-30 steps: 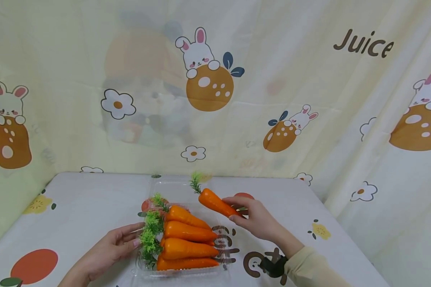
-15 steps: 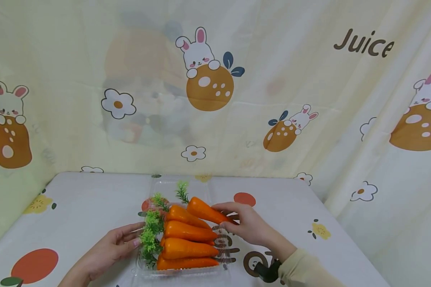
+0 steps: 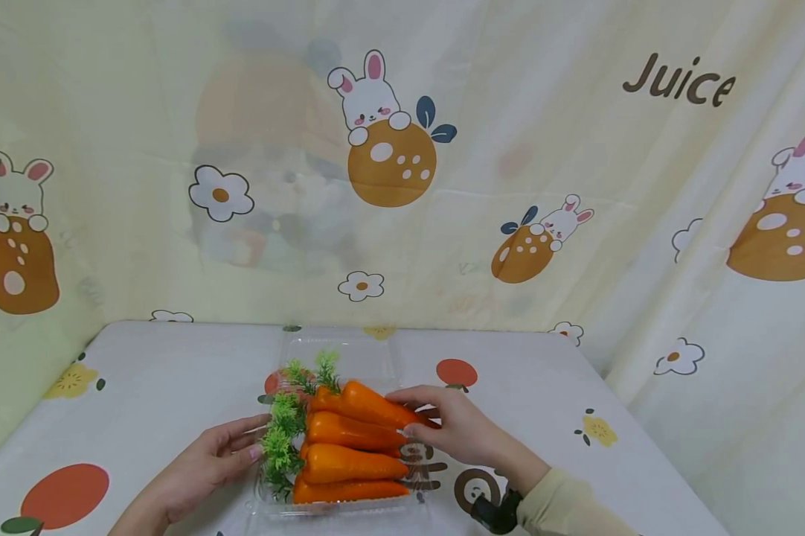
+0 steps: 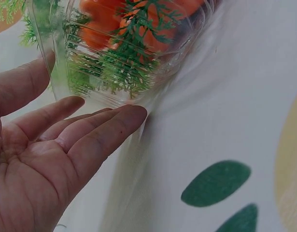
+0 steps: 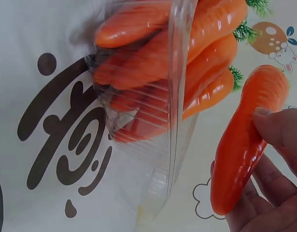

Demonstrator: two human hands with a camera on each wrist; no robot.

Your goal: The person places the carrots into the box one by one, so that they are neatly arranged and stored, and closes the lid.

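An orange toy carrot (image 3: 370, 403) with a green leafy top is pinched near its tip between the thumb and fingers of my right hand (image 3: 461, 430). In the right wrist view this carrot (image 5: 247, 140) is held apart from the box. In the head view it overlaps the far end of a clear plastic box (image 3: 338, 510). Several more carrots (image 3: 352, 463) lie side by side in that box, tops to the left. My left hand (image 3: 208, 458) is at the box's left side, fingers fairly straight; in the left wrist view its fingertips (image 4: 134, 112) touch the ribbed wall.
The box's clear lid (image 3: 338, 350) lies folded back behind it. A white printed cloth (image 3: 543, 402) covers the table, and a printed curtain (image 3: 429, 246) hangs behind. A black strap mount (image 3: 499, 514) sits at my right wrist.
My right hand has brought its carrot left and down, from beyond the box's right side to over the carrots at the far end. The left hand has stayed in place.
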